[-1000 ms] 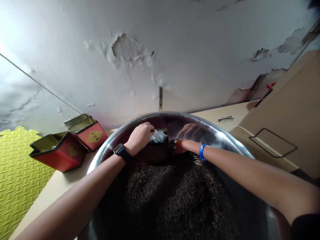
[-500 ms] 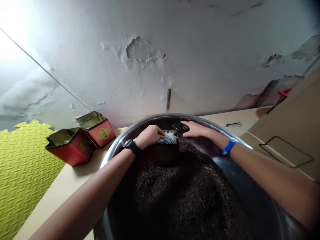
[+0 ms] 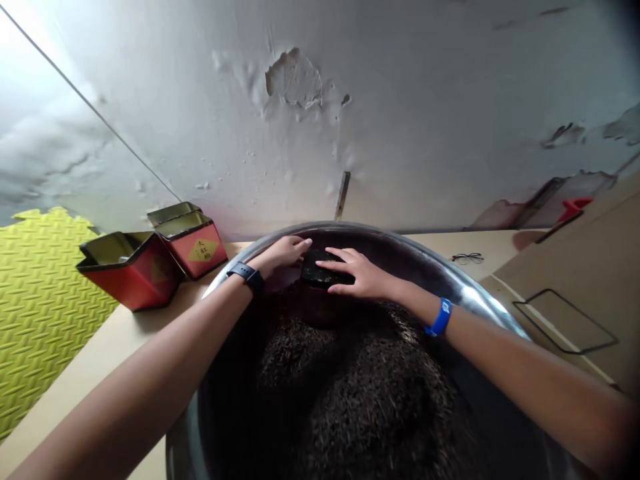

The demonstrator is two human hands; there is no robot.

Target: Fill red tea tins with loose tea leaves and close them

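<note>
I am leaning over a large steel basin [image 3: 450,280] heaped with dark loose tea leaves [image 3: 360,400]. At the far side of the heap a dark red tin [image 3: 313,303] is sitting sunk into the leaves, and a dark lid [image 3: 320,272] is lying across its top. My right hand [image 3: 357,275] is pressing flat on that lid, fingers spread and stretched out rather than curled, so this grip is open and merely resting on it. My left hand [image 3: 283,252] is lying just beside the lid at its left edge, fingers extended toward it; whether they are touching the tin's rim I cannot tell, since that corner is dim (the basin wall is shading it). I am wearing a black watch [image 3: 245,275] on the left wrist and a blue band [image 3: 439,319] on the right. On the counter [image 3: 100,360] to the left, two open red tins [image 3: 145,257] are lying tilted near the wall, well apart from the basin's contents.
</note>
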